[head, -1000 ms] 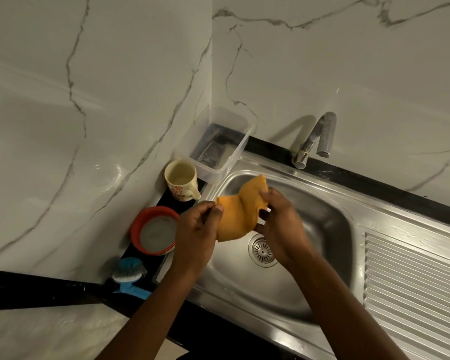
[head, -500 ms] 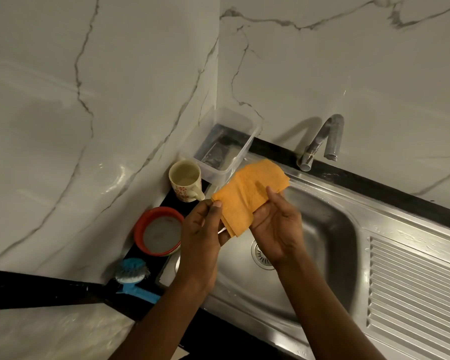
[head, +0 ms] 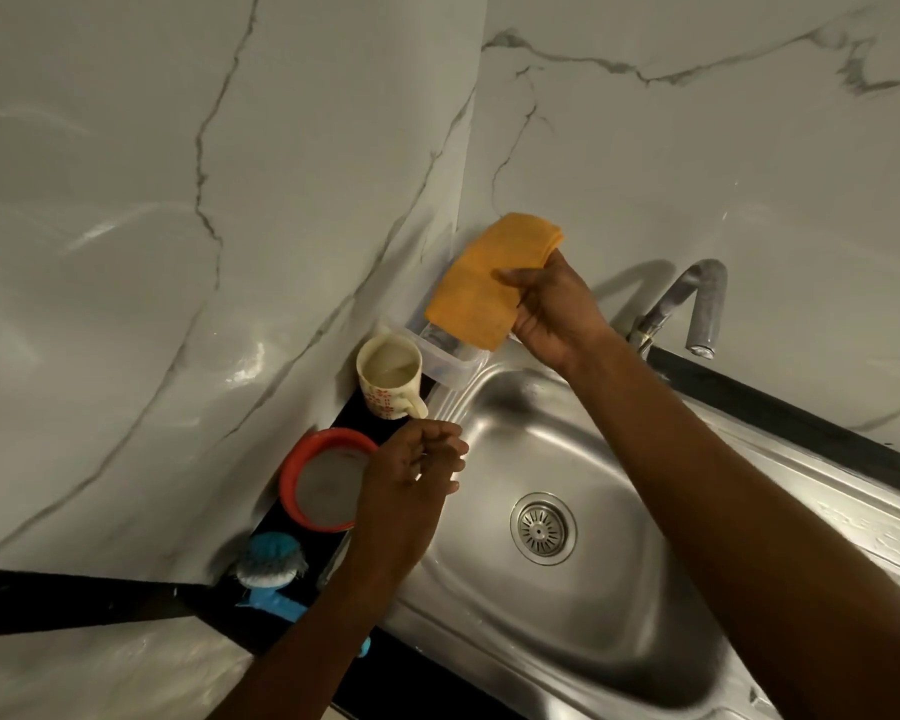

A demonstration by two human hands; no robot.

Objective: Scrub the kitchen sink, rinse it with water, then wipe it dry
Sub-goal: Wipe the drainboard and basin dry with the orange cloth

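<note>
Partly, the cloth pinched in the right hand hides the tub; the left hand hangs loosely curled, empty

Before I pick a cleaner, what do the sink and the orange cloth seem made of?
The sink looks like stainless steel, brushed and shiny, with grey reflections. The orange cloth looks like soft matte fabric, folded in layers; fibre unclear.

Left wall and back wall (white marble, grey-veined, glossy) meet at a vertical corner behind the grip of the right hand. Black countertop runs below that grip along both walls.
</note>
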